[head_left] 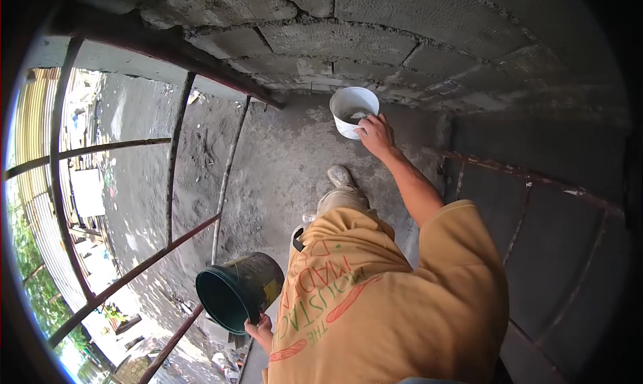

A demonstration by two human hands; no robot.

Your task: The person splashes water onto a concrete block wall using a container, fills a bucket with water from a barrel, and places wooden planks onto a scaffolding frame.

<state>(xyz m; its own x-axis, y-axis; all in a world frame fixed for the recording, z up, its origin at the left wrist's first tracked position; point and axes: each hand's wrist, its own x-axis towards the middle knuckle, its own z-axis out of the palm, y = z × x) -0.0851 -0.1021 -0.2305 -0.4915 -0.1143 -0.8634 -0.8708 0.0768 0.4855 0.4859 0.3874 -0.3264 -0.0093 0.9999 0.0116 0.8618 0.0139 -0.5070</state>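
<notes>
My right hand [376, 133] reaches forward and is closed on the near rim of a white bucket [347, 131]. Its inside looks greyish, with a pale patch by my fingers that I cannot make out. Low on the left, my left hand [261, 329] grips the rim of a dark green bucket [266, 277]. That bucket is tipped on its side, its mouth facing left, and its inside looks dark. Grey smears and a yellow patch mark its outer wall.
A rough block wall [375, 39] rises ahead. Rusty metal bars [176, 156] run along my left, with muddy ground and corrugated sheets [37, 143] beyond. More bars [536, 173] stand on the right. My shoe [341, 176] is on the grey concrete floor [288, 156].
</notes>
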